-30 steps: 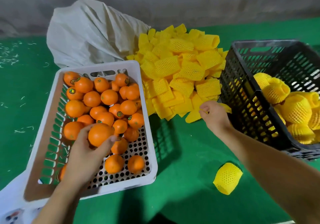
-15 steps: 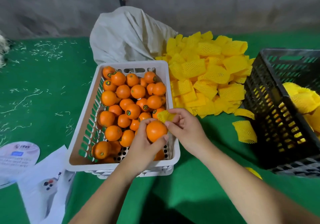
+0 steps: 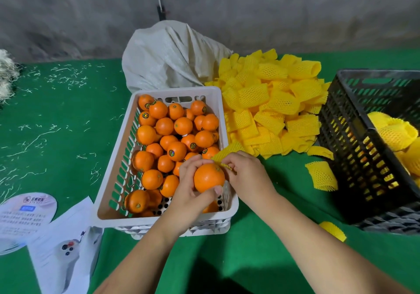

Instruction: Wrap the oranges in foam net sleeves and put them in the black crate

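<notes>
— While the head camera looks down over both forearms, I can see the left hand (image 3: 193,187) wrapped around one orange (image 3: 209,177), fingers curled behind it and the thumb pressed on its near side. It is held just above the near right corner of the white crate (image 3: 113,178).

— And the other hand?

— My right hand (image 3: 246,175) is right beside the fruit, fingertips pinching a yellow foam net sleeve (image 3: 223,155). The sleeve touches the top right of the orange; I can't tell whether its mouth is open yet, since the fingers hide most of it.

— Where is everything else?

— The white crate sits left of centre on the green mat (image 3: 56,116), filled with loose oranges (image 3: 175,134), several with small round stickers. Just right of it, further back, lies the heap of empty sleeves (image 3: 272,103), with a pale sack (image 3: 168,57) behind. The black crate (image 3: 354,139) stands at the far right and holds wrapped oranges (image 3: 395,134) against its right side. One stray sleeve (image 3: 321,179) lies on the mat just left of that crate, and another yellow piece (image 3: 333,230) sits near its closest corner.

— Anything on the near left?

— Printed paper sheets (image 3: 45,230), partly overlapping, and pale shreds (image 3: 63,75) scattered across the mat farther back.
</notes>
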Demonstrator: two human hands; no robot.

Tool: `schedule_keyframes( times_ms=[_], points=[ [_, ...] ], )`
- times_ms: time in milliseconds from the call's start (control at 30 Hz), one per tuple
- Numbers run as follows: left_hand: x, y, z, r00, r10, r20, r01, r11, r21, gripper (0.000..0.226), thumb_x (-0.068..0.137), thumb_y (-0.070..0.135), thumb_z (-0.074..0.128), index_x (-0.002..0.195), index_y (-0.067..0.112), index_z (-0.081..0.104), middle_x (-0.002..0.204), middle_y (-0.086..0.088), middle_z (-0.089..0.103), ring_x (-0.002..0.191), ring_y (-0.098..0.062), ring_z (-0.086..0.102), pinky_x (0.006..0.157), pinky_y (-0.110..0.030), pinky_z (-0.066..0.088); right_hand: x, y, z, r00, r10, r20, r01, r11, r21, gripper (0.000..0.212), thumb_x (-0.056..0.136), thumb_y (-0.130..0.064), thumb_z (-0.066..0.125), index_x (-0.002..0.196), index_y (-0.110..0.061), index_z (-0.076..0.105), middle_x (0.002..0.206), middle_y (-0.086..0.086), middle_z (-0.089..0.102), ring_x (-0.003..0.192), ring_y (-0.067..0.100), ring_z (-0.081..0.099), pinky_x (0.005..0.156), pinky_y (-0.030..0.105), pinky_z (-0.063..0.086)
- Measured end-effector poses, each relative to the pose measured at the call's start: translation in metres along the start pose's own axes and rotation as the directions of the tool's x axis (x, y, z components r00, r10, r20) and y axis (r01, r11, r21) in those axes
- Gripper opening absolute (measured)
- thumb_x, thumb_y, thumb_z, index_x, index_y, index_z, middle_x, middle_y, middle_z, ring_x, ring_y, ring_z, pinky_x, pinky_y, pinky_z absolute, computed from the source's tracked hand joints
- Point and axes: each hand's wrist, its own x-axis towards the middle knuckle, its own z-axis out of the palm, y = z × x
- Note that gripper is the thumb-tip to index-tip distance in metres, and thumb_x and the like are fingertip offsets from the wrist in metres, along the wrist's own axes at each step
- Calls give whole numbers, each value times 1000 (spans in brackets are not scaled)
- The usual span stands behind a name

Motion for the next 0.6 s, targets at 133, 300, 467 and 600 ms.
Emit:
schedule_keyframes(
  times_ms=[133,300,467,600],
  points=[
    [3,-1,1,1000,-18,12,18,1000,-12,61,75,52,80,132,42,61,152,28,38,131,10,49,93,-17,53,0,-5,1,995,97,-24,-87,962,259,8,94,-13,74,100,-17,78,93,-7,71,82,2,62,72,19,51],
    [5,-4,5,995,-63,-72,52,989,-142,51,77,49,83,122,51,60,118,7,70,100,-14,73,82,-26,59,-1,-8,-8,974,207,96,-225,805,549,6,95,-16,74,100,-19,76,77,-13,74,72,1,67,66,21,50],
    [5,-7,5,978,-30,-207,-3,987,-159,63,84,47,83,131,51,40,122,-8,59,96,-12,69,83,-32,60,-11,-15,-11,990,37,137,-106,833,543,7,99,-16,68,103,-21,70,62,-24,63,52,-3,53,53,11,37],
    [5,-9,3,978,-24,-208,-17,981,-193,72,90,44,82,145,54,36,128,-1,62,104,-14,73,86,-31,60,-15,-23,-14,992,-121,32,100,921,377,11,98,-21,68,107,-15,70,87,-31,56,75,-4,58,66,8,40]
  ],
)
